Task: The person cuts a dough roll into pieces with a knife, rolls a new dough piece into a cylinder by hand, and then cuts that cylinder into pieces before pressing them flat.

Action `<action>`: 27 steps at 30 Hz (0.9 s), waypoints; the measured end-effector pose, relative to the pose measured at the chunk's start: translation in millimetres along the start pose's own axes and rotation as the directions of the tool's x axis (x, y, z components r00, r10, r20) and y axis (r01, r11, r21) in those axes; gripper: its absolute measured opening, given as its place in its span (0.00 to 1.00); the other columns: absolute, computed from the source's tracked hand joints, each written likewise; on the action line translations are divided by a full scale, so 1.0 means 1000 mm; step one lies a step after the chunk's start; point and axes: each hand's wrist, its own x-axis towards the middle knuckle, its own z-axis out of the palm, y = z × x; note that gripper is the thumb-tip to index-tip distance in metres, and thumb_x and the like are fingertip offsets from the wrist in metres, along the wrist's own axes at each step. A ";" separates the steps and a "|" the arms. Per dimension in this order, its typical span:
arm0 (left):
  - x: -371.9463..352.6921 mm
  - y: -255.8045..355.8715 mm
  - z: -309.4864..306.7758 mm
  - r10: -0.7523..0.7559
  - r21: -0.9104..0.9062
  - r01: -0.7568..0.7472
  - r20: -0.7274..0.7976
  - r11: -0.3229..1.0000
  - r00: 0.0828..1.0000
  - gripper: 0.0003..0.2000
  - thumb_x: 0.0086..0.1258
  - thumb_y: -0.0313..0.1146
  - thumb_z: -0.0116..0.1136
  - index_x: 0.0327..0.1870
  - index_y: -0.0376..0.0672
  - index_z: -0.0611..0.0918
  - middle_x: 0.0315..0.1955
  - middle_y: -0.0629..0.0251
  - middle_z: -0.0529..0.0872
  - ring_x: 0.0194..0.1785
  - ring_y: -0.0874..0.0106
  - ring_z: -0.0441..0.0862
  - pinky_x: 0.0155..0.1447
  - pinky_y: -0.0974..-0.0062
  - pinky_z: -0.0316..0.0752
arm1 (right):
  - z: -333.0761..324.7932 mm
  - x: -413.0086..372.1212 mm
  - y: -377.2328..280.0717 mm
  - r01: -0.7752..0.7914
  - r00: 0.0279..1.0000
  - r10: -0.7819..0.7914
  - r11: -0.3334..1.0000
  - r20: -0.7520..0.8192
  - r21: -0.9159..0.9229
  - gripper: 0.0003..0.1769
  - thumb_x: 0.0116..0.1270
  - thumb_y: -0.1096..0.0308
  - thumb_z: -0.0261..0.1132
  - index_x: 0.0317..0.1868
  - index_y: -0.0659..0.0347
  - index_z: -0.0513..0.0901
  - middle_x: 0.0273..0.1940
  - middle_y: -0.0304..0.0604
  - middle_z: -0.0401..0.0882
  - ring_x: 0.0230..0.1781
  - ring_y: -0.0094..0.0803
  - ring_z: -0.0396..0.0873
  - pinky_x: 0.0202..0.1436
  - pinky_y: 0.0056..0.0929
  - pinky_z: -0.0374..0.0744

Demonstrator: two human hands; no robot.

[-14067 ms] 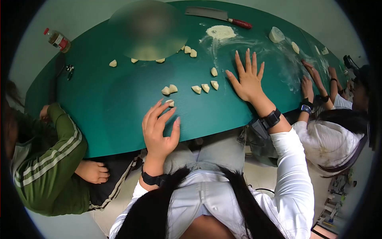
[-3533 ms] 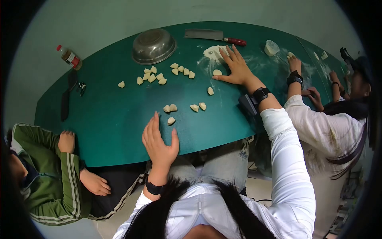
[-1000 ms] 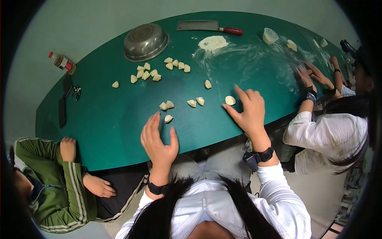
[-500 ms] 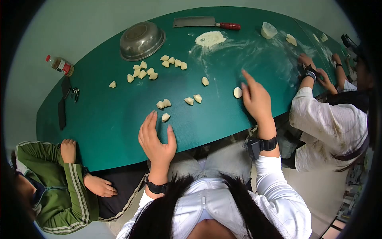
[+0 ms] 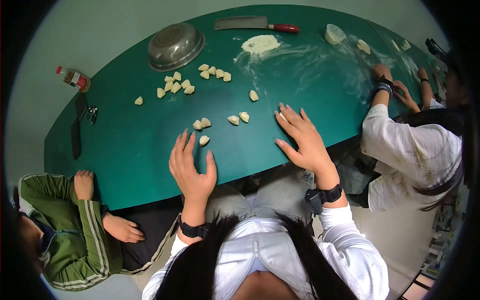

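On the green table point(image 5: 150, 165), my left hand point(image 5: 192, 167) rests near the front edge with its fingers apart, just beside a small pale dough piece point(image 5: 204, 140). My right hand point(image 5: 303, 137) lies palm down with fingers spread, over a flattened dough piece point(image 5: 283, 116) that shows only partly between the fingers. Between my hands and a little farther back are two dough pieces point(image 5: 239, 119) and a single one point(image 5: 253, 95). Two more touching pieces point(image 5: 202, 123) sit beyond my left fingertips.
Several dough pieces point(image 5: 176, 87) lie before an upturned metal bowl point(image 5: 176, 47). Behind are a cleaver point(image 5: 242, 23), a flour heap point(image 5: 260, 44) and a plastic cup point(image 5: 334, 34). A bottle point(image 5: 75, 79) stands left. People sit at left point(image 5: 75, 240) and right point(image 5: 410, 145).
My right hand has moved left and turned from pointing with one finger to lying spread over the flattened dough piece. My left hand stays almost in place.
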 end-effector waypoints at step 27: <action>-0.005 -0.002 0.004 -0.033 0.010 0.033 0.005 0.999 0.999 0.28 0.69 0.37 0.66 0.70 0.40 0.78 0.71 0.56 0.79 0.77 0.51 0.72 0.78 0.53 0.61 | -0.004 0.006 -0.007 0.105 0.994 -0.109 0.986 -0.024 -0.133 0.50 0.73 0.39 0.63 0.81 0.68 0.63 0.83 0.58 0.59 0.84 0.50 0.59 0.87 0.52 0.55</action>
